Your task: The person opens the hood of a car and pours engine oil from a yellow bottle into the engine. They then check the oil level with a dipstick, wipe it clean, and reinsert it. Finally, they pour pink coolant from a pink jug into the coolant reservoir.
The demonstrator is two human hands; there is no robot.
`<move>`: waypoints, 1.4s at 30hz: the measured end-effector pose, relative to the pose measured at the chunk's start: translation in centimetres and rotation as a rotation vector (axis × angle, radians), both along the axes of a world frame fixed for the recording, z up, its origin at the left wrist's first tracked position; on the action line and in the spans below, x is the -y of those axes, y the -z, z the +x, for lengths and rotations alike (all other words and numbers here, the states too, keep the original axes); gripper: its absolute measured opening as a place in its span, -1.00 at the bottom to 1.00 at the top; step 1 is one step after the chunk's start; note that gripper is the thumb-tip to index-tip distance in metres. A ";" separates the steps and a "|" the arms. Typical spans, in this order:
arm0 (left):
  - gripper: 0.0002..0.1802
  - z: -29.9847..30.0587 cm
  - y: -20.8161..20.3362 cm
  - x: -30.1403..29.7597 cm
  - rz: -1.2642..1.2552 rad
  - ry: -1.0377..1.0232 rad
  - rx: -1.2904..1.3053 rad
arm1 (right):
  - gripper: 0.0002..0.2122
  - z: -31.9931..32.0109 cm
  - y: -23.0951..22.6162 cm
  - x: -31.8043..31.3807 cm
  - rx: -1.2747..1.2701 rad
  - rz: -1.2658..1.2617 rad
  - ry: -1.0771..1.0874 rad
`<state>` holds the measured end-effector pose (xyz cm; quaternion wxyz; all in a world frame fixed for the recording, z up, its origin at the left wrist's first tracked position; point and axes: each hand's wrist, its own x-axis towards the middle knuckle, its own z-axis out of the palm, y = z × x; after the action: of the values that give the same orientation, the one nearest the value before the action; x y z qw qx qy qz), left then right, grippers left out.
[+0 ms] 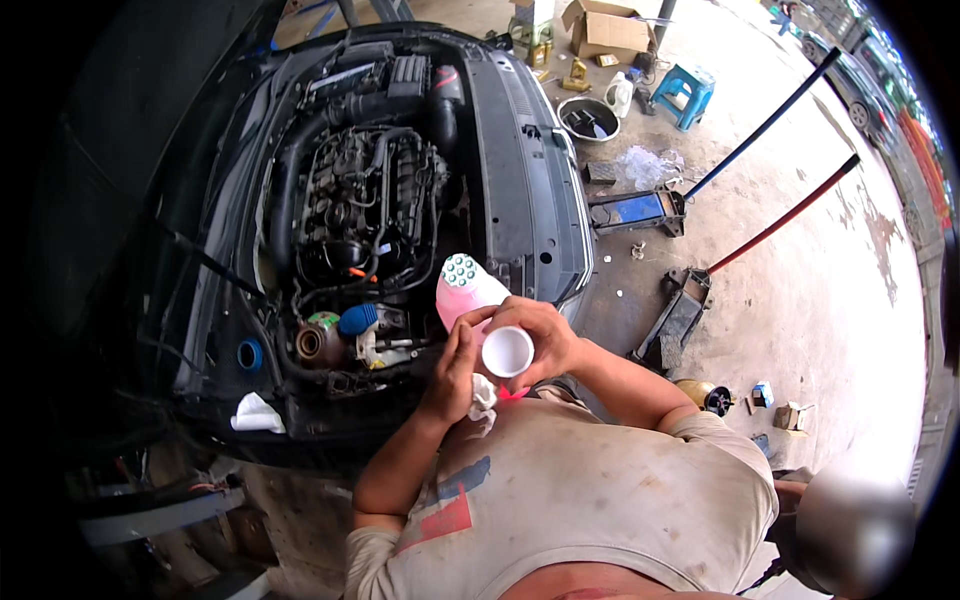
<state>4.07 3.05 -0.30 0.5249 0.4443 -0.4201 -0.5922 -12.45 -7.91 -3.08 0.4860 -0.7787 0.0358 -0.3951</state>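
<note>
In front of my chest a pink plastic bottle (470, 300) is held, its patterned end towards the engine. At the near end of the bottle is a round white cap (508, 352). My right hand (540, 335) is closed, its fingers curled round the cap. My left hand (455, 370) is closed against the bottle from the other side, fingertips meeting the right hand's. A crumpled white rag (483, 400) hangs by my left palm. Ahead to the left, the coolant reservoir (315, 345) has its round mouth uncovered. A blue screw cap (250, 353) lies left of it.
The car's engine (360, 190) fills the open bay. White paper (257, 413) lies on the fender. On the floor to the right are a blue floor jack (640, 210), another jack with a red handle (785, 215), an oil pan (590, 118) and a blue stool (685, 95). A person (850, 530) is close at lower right.
</note>
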 end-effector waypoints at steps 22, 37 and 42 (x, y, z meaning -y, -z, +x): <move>-0.78 -3.0 9.1 -0.5 -0.138 0.134 0.513 | -0.39 -0.1 -0.4 1.1 -0.012 0.469 0.303; -0.60 -1.8 9.3 -1.2 -0.081 0.211 0.688 | -0.51 3.2 -6.4 10.3 -0.765 -0.492 -0.153; -0.59 -1.7 8.4 -1.1 -0.069 0.215 0.739 | -0.44 4.3 -6.3 10.5 -0.744 -0.632 -0.253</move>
<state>2.34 4.10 -8.74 0.2875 0.5633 -0.6449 -0.4292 -8.17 -18.44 3.18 0.2251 -0.9741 -0.0095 -0.0202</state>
